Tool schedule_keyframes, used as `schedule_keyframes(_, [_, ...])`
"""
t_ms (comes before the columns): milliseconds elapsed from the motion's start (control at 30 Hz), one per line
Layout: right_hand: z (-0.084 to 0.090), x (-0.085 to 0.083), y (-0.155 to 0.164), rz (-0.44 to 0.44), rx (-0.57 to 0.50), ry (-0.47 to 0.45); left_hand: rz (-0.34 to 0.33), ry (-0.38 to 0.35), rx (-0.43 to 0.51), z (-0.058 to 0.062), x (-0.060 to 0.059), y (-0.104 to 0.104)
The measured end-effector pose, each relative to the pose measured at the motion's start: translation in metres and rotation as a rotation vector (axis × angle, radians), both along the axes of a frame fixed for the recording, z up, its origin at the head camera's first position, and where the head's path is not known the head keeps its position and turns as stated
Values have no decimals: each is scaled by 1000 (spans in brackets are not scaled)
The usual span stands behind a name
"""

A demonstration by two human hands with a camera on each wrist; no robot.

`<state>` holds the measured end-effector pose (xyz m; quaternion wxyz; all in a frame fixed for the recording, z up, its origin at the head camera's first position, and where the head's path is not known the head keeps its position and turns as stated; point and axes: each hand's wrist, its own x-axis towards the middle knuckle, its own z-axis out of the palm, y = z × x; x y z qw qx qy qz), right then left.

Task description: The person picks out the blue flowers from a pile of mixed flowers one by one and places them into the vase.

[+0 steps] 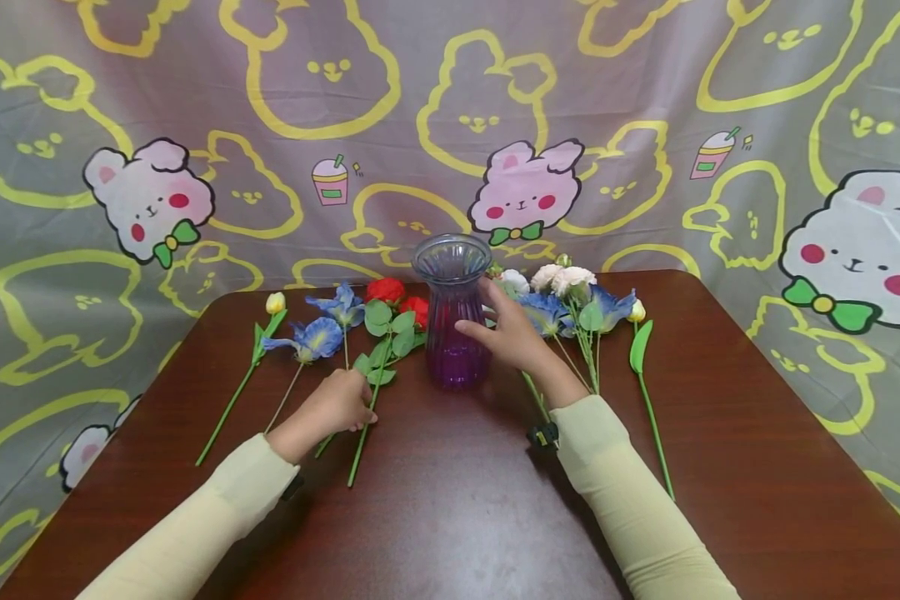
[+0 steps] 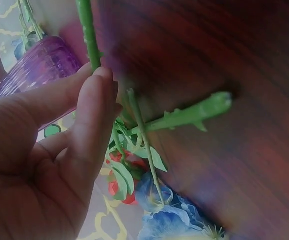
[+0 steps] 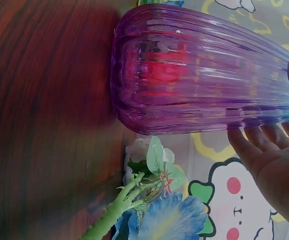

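Red rose stem under my left hand, vase at my right.

The red artificial rose with its green plastic stem (image 1: 371, 392) lies flat on the dark wooden table (image 1: 450, 517), its long axis running from the bloom at the far edge, just left of the vase, back towards me. My left hand (image 1: 337, 404) is the nearer one and sits right on the stem's middle, fingertips (image 2: 102, 80) pinching it in the left wrist view. The ribbed purple glass vase (image 1: 453, 312) stands upright at the table's centre, just right of the rose. My right hand (image 1: 510, 333) is at the vase's right side with fingers spread and relaxed, at the glass but not wrapped round it. Blue, white and yellow flowers lie to either side.
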<state>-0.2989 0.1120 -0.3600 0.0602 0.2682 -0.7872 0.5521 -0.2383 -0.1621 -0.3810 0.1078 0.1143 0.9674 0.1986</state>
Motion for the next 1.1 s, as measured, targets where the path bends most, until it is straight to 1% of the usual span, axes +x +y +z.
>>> schedule_keyframes(33, [-5, -4, 1, -1, -2, 2, -2, 0, -7, 0, 0, 0])
schedule_keyframes(67, [-5, -4, 1, -1, -4, 4, -4, 0, -12, 0, 0, 0])
schedule_keyframes(333, [-4, -4, 1, -20, 17, 22, -24, 23, -36, -1, 1, 2])
schedule_keyframes(467, [-5, -4, 1, -25, 27, 25, -24, 30, -41, -1, 1, 2])
schedule_keyframes(667, [-5, -4, 1, -29, 34, 14, -6, 26, -40, 2, 1, 0])
schedule_keyframes(733, [-5, -3, 0, -27, 33, 10, 1, 22, -33, 3, 0, -2])
schedule_keyframes(800, [-5, -3, 0, -24, 27, 8, -7, 32, -25, 6, -1, -5])
schedule_keyframes(967, [-6, -4, 1, -24, 20, 7, -18, 74, -38, 13, -6, -15])
schedule_keyframes(1100, [-6, -5, 1, -22, 19, 11, 8, 111, -31, 16, -10, -25])
